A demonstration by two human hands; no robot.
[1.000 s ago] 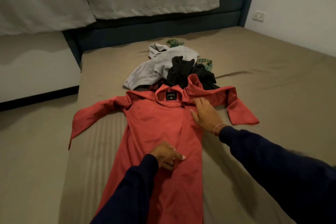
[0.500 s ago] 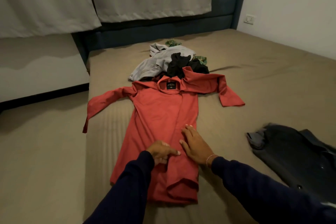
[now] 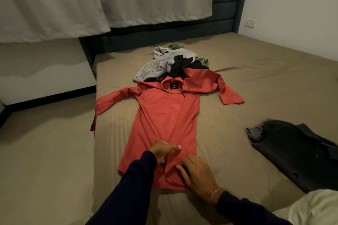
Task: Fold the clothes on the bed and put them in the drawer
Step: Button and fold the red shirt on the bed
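Observation:
A red long-sleeved shirt lies flat on the beige bed, collar away from me, both sleeves spread out to the sides. Its long edges are folded in toward the middle. My left hand sits on the lower part of the shirt, fingers curled on a fold of the fabric and thumb pointing right. My right hand lies flat on the shirt near its bottom hem, fingers straight. No drawer is in view.
A loose pile of grey, black and green checked clothes lies behind the shirt's collar. A dark grey garment lies at the right. A pale cloth shows at the bottom right corner. A blue headboard and curtains stand behind.
My right hand has slid down the red shirt from beside the collar to the bottom hem. My left hand has stayed on the lower middle of the shirt.

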